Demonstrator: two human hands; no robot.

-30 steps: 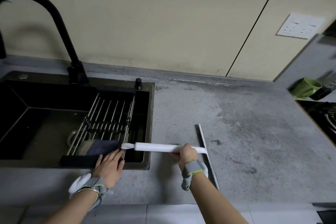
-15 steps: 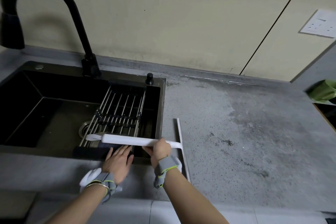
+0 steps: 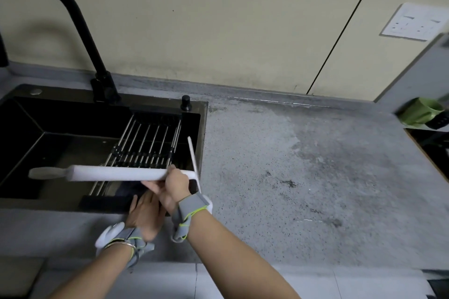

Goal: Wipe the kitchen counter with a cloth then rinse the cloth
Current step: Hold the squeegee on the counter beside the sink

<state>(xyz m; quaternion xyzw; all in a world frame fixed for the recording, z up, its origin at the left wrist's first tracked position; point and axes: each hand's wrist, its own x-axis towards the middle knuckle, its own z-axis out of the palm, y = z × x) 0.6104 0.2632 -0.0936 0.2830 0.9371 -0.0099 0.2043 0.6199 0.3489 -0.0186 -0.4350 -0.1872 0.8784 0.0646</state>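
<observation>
Your right hand [image 3: 173, 183] grips the white plastic squeegee [image 3: 116, 173] over the black sink [image 3: 204, 128]. It hides your left hand's [image 3: 143, 216] fingertips at 6 o'clock; their state is unclear. The cloth is not discernible. No legible writing.

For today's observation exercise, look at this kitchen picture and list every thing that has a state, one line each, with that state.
Squeegee: lifted, blade at the sink's right edge, handle out over the basin.
Right hand: grips the squeegee near the blade.
Left hand: fingers straight, on the sink's front edge.
Faucet: no water seen running.
Drying rack: laid across the sink.
Green mug: lying on its side.
</observation>
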